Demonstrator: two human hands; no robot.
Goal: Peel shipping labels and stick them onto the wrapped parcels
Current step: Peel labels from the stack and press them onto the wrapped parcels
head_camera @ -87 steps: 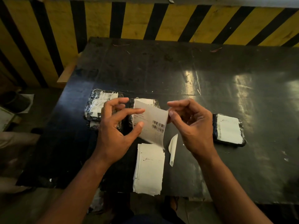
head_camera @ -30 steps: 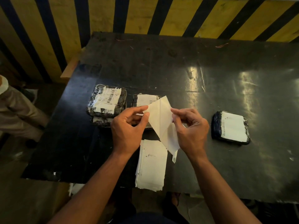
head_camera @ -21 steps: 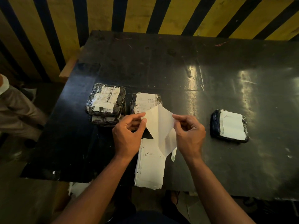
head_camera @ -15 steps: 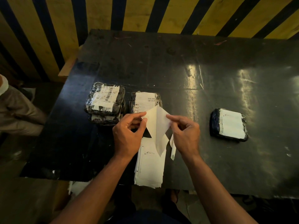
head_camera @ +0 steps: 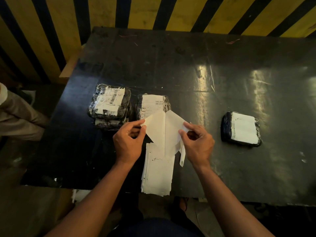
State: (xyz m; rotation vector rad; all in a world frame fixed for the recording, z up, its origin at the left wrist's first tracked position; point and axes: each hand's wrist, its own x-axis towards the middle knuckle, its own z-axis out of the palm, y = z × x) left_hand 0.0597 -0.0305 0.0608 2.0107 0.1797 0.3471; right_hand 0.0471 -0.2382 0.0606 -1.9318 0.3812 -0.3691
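Dim, warm light; glare streaks the table point(head_camera: 213, 79) (edges bowed).

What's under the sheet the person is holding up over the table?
Under the label sheet, pinched by the left hand and right hand, lies a stack of label sheets on the black table. The sheet hides the stack's far end and the near edge of the middle parcel.

Paper labels, film-wrapped parcels, glossy dark table.
Label sheet point(head_camera: 162, 132) matt white paper; parcels point(head_camera: 109, 103) in crinkled shiny plastic film; table point(head_camera: 205, 69) scuffed, reflective; wall point(head_camera: 56, 31) painted, matt stripes.
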